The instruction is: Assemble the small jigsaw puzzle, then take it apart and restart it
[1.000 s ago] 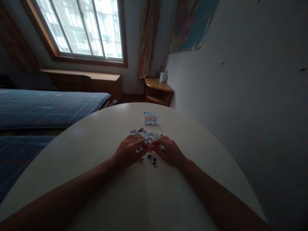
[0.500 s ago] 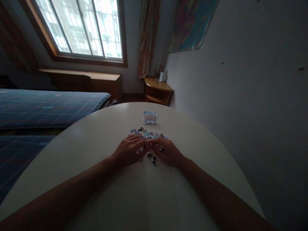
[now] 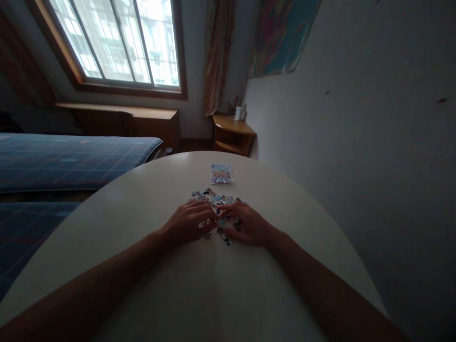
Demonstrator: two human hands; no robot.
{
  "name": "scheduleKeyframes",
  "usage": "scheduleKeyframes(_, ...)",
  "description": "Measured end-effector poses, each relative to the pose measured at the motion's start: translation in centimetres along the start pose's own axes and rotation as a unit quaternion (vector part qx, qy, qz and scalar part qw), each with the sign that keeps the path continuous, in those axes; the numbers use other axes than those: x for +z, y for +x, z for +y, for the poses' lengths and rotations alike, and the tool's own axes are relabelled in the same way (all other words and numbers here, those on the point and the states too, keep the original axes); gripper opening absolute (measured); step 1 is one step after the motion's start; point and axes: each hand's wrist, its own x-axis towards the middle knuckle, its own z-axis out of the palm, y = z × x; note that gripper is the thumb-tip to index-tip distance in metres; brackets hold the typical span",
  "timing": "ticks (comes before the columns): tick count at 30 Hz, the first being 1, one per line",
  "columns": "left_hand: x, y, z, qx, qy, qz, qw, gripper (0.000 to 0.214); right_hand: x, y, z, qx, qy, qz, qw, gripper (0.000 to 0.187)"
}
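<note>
Small jigsaw puzzle pieces (image 3: 208, 194) lie in a loose pile on a white round table (image 3: 213, 289). My left hand (image 3: 192, 219) rests palm down over the pile's left side, thumb apart from its stretched fingers. From the right, my right hand (image 3: 246, 223) reaches over the same pieces, its thumb spread away from the fingers. The fingertips of both hands come close together at the middle of the pile. No held piece shows in either hand, though the palms hide some pieces. Beyond the pile lies a small square printed picture (image 3: 221, 174).
A bed with a blue plaid mattress (image 3: 78, 159) stands left of the table. Behind are a wooden desk (image 3: 153, 113) under the window (image 3: 117, 42) and a corner shelf (image 3: 233, 125). A white wall (image 3: 356, 156) runs along the right.
My right hand's thumb and fingers have spread apart, showing more pieces between them. The hands' fingertips have drawn slightly apart. My left hand has barely moved.
</note>
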Motion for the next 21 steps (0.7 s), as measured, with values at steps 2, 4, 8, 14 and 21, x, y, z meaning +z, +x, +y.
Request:
scheduleKeyframes(2,-0.2,-0.2,0.4,0.004,-0.015,-0.015,1.0,0.012,-0.5,-0.1,0.2,-0.025,-0.052,-0.018,0.998,0.062)
scheduleKeyframes(4,-0.5,-0.4,0.9,0.014,-0.037,-0.039,0.998,0.011,-0.7,-0.3,0.5,-0.03,-0.083,-0.034,0.996,0.066)
scheduleKeyframes(8,-0.8,-0.7,1.7,0.016,-0.07,-0.091,0.993,0.009,-0.7,-0.4,0.8,-0.029,-0.1,-0.056,0.993,0.047)
scheduleKeyframes(14,-0.7,-0.9,1.1,0.0,-0.074,-0.123,0.99,0.006,-0.6,-0.4,0.8,-0.057,-0.106,-0.048,0.992,0.019)
scheduleKeyframes(21,-0.8,-0.7,0.7,0.015,-0.071,-0.137,0.988,0.013,-1.6,-0.8,2.4,-0.043,-0.106,-0.018,0.993,0.018)
